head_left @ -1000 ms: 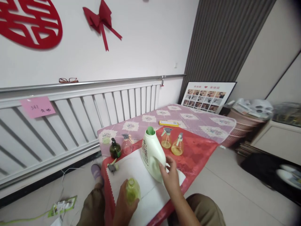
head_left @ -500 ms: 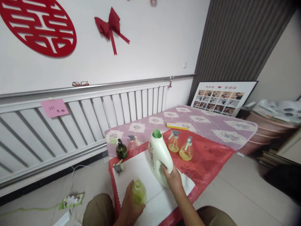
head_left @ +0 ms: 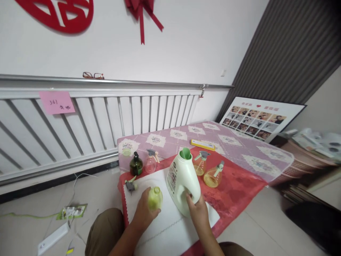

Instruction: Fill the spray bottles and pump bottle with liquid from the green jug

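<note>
Your left grip (head_left: 144, 212) is clenched around a small yellow-green bottle (head_left: 155, 198). The bottle stands on the white sheet (head_left: 165, 227) spread over the near end of the tabletop (head_left: 239, 151). Your right grip (head_left: 199, 213) is wrapped around the handle of the white detergent jug (head_left: 182, 179), taking it from the 5 o'clock side. The jug rests base-down on the same sheet, its green spout (head_left: 185, 153) pointing up. The small bottle sits at about 8 o'clock from the jug, near it but not touching.

Taking the jug as the centre:
- A loose spray head (head_left: 130, 185) lies on its side at 9 o'clock, at the sheet's left edge.
- A dark green pump bottle (head_left: 136, 165) and a clear pinkish spray bottle (head_left: 151, 164) stand just beside each other at 10 to 11 o'clock.
- Two spray bottles of yellow liquid (head_left: 200, 165) (head_left: 213, 176) stand near each other at 1 to 2 o'clock on the red cloth (head_left: 237, 188).
- A flat yellow box (head_left: 203, 144) lies at 1 o'clock, farther out on the purple patterned cover.
- A small pale green cup (head_left: 126, 152) sits at 10 o'clock, near the far left corner.

A white radiator (head_left: 106, 117) runs along the wall at 12 o'clock. Glasses (head_left: 93, 75) rest on its top rail, and a pink note (head_left: 57, 102) is stuck to it.
</note>
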A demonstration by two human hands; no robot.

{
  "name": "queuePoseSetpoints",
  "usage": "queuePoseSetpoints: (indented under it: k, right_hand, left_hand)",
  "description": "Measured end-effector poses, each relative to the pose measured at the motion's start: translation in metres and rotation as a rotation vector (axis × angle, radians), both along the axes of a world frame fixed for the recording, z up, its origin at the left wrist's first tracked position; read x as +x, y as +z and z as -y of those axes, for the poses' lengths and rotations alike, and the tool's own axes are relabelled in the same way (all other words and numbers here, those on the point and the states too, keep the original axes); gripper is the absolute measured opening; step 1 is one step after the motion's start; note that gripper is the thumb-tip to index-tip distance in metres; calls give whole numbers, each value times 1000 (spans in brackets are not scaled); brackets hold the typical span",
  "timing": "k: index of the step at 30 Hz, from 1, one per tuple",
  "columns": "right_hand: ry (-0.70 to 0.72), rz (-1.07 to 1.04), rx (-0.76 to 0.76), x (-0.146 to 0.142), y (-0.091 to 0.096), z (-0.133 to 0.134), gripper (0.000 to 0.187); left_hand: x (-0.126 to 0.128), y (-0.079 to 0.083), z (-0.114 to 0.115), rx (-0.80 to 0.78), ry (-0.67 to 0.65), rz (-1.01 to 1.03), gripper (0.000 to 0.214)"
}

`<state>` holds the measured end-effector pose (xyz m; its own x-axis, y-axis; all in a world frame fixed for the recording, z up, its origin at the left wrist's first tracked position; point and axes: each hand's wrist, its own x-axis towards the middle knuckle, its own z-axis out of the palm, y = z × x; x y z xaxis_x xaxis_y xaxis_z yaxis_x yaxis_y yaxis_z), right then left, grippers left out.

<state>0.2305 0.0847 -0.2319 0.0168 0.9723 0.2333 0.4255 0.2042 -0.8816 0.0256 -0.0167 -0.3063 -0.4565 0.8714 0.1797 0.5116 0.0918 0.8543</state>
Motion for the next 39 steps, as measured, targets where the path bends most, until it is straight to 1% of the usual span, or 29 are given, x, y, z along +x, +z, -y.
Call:
queuePoseSetpoints:
  k: [2,4,6,8,12,16,22,28,31,33,35,37,39]
  right_hand:
    - [-30,22,-9,0,1,2,31]
    - [-67,38,-21,-1,4,1,32]
    - [-92,44,-31,-5,9,-3,35]
    - [-90,42,-38,-8,15,-9,40]
    - [-35,46,-52,-10,38,-21,46]
    - [63,92,-65,2,72,-26,43]
    - [220,169,-95,30,123,-39,37]
    - [337,363,-196,44,165,-48,43]
    - [472,480,-192,45,177,-46,46]
    - [576,560,-193,46,180,-44,44]
    - [665,615,-244,46,181,-43,42]
    - [726,642,-288,45,183,-41,42]
    - [759,674,-271,43,185,-40,42]
  left_hand:
    - [1,-9,0,2,9,-14,82]
    - [3,-14,3,-2,19,-12,84]
    - [3,-12,5,-24,6,-35,89]
    - [4,-8,6,-50,-13,-66,93]
    - [4,0,7,-50,-8,-71,94]
    - [4,-1,6,-13,28,-35,89]
    - [2,-4,5,49,87,2,84]
    - [2,-3,6,93,105,-9,82]
    - [2,-4,6,107,95,-18,83]
    - [1,-4,6,112,87,-24,83]
    - [0,-5,6,114,81,-31,84]
    - [0,-6,5,115,78,-37,85]
    - [0,-6,5,117,73,-43,87]
